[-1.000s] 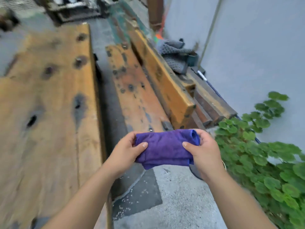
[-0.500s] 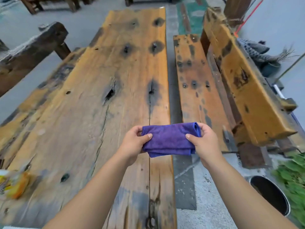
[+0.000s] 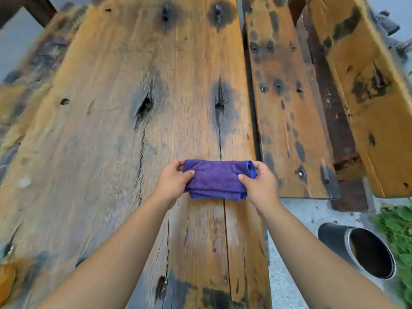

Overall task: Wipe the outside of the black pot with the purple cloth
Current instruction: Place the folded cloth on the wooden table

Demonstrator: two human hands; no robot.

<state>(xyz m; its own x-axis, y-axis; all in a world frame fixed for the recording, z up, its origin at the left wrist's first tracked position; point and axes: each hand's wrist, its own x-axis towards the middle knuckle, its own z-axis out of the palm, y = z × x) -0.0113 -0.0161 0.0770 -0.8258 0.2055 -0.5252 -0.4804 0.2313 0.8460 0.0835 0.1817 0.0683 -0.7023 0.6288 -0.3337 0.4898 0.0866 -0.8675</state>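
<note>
folded fuzzy purple cloth [image 3: 216, 179] between hands

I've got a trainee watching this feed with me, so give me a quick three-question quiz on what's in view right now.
1. True or false: the purple cloth is spread out flat on the wooden table.
2. Multiple choice: where is the black pot? A) on the table; B) on the ground to the person's right, beside the green plants; C) on the bench.
3. Which hands hold the cloth?

Key:
1. False: it is folded and held up over the table.
2. B
3. Both: the left hand grips its left end, the right hand its right end.
</note>
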